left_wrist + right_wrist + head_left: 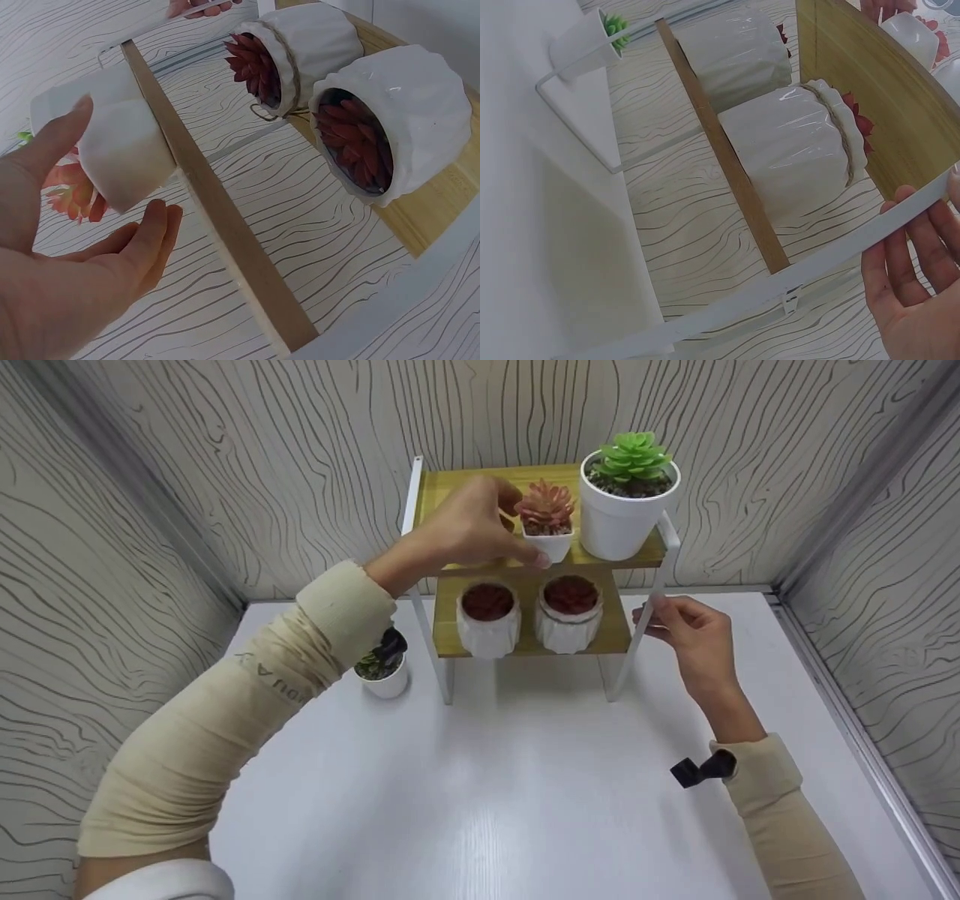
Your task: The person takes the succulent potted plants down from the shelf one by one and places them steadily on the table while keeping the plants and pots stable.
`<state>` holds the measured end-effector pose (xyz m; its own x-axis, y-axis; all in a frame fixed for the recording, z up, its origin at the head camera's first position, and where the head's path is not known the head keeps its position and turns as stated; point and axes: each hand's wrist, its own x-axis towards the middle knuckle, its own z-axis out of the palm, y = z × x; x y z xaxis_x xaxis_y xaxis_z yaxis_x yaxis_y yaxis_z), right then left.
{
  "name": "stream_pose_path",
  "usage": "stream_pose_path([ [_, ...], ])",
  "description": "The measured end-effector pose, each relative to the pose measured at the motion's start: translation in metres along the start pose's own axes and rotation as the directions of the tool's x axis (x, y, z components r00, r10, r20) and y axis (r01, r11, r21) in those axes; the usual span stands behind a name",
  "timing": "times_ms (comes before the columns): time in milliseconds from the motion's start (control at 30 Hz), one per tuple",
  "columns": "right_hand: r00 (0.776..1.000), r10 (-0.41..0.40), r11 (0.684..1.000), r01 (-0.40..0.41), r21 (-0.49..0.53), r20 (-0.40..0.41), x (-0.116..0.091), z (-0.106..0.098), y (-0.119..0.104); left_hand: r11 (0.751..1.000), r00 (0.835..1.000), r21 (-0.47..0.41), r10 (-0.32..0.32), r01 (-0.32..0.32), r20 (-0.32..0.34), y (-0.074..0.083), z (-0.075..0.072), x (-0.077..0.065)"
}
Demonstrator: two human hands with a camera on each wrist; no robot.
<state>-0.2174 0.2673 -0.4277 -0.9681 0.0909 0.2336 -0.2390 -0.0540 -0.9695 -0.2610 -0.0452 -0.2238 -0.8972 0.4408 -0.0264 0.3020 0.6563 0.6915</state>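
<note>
My left hand [480, 521] reaches over the top shelf [457, 484] of a small wooden rack, thumb on the front of a small white pot with a reddish succulent [546, 506]. Its other fingers bend round the far side, partly hidden; in the left wrist view they lie close beside the pot [120, 165]. The small pot stands at the shelf's front edge, left of a larger white pot with a green succulent [630, 510]. Lower right, my right hand [694, 641] pinches the rack's white side post [900, 214] between thumb and fingers.
On the lower shelf stand two white ribbed pots [489, 634] [568, 631] with dark red succulents. A little potted plant [386, 679] sits on the white table [480, 795] left of the rack. Wood-grain patterned panels [300, 450] enclose the table.
</note>
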Motion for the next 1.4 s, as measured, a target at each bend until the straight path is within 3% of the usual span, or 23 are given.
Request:
stream_pose_path([
  [133,1.000,0.001,1.000,-0.001,0.000,-0.004,0.000,0.000,-0.001,1.000,1.000,0.013,0.022,-0.022,-0.008,0.000,0.006,0.004],
  [400,1.000,0.005,0.999,-0.005,-0.031,-0.002,-0.001,0.000,0.000,0.999,1.000,0.027,-0.020,0.021,-0.013,0.000,0.012,0.008],
  [1400,1.000,0.016,1.000,-0.016,-0.022,-0.002,-0.002,0.001,0.004,0.999,1.000,-0.026,-0.021,0.021,-0.017,-0.006,0.013,0.006],
])
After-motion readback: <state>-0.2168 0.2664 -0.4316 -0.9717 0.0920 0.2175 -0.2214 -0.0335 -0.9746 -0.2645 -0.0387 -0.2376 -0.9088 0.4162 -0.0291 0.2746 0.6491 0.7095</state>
